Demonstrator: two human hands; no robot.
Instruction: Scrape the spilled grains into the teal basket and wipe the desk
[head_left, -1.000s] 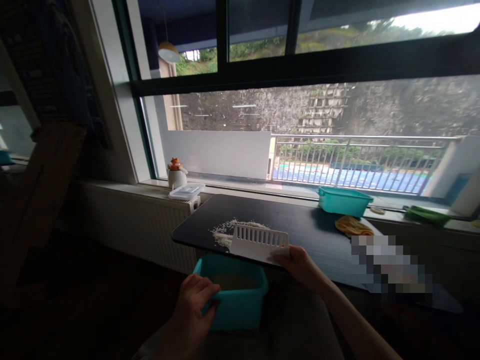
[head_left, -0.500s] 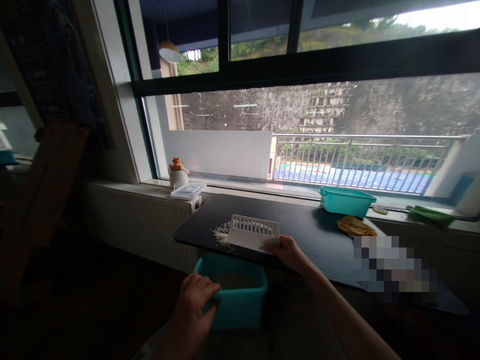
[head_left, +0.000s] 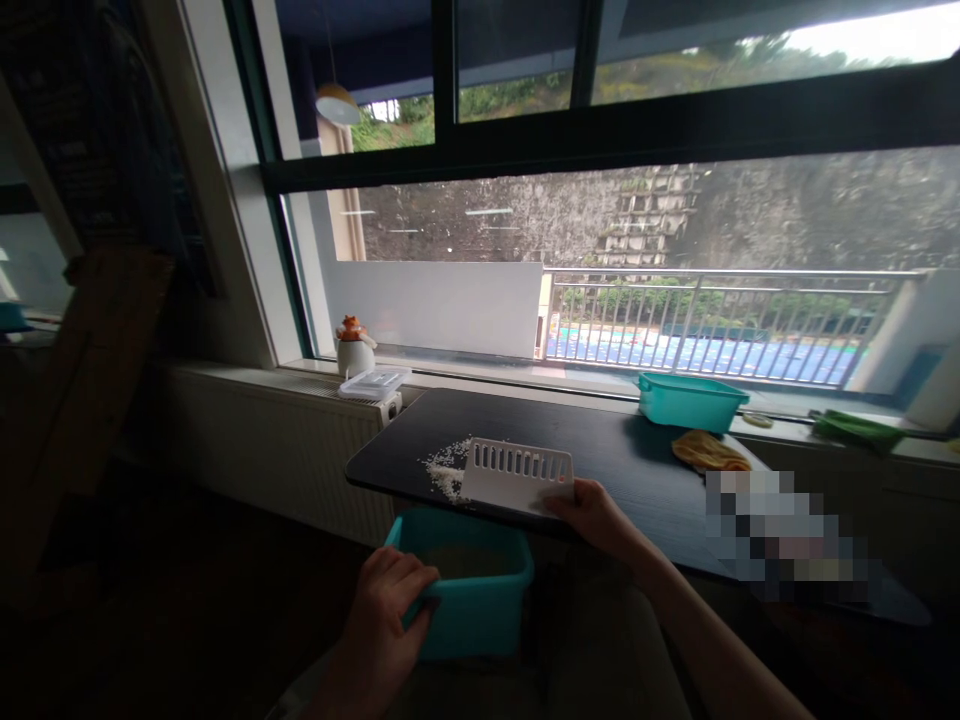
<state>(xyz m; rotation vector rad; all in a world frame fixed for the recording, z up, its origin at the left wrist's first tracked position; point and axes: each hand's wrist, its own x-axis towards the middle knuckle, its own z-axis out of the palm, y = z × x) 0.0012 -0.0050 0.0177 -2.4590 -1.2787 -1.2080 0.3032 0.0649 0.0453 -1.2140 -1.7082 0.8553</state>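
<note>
My left hand point(head_left: 394, 610) grips the near left rim of a turquoise plastic bin point(head_left: 480, 615), held just below the table's front edge. Something pale lies in the bin's dim interior, too dark to make out. In my right hand point(head_left: 589, 510) is a white slotted plastic plate point(head_left: 517, 478), pinched at its lower right corner and tilted over the black table point(head_left: 622, 470). Small white grains point(head_left: 448, 472) lie scattered and heaped at the plate's left edge, near the table's front left corner.
A second turquoise bin point(head_left: 690, 402) stands at the table's back right, beside a yellow cloth point(head_left: 709, 450). A green cloth point(head_left: 859, 430) lies on the windowsill. Left of the table are a radiator point(head_left: 300, 440), a clear plastic lid point(head_left: 375, 381) and a white pot point(head_left: 355, 356).
My right hand has shifted the slotted plate slightly right and down, and more of the white grains show beside it. The left hand stays on the bin's rim.
</note>
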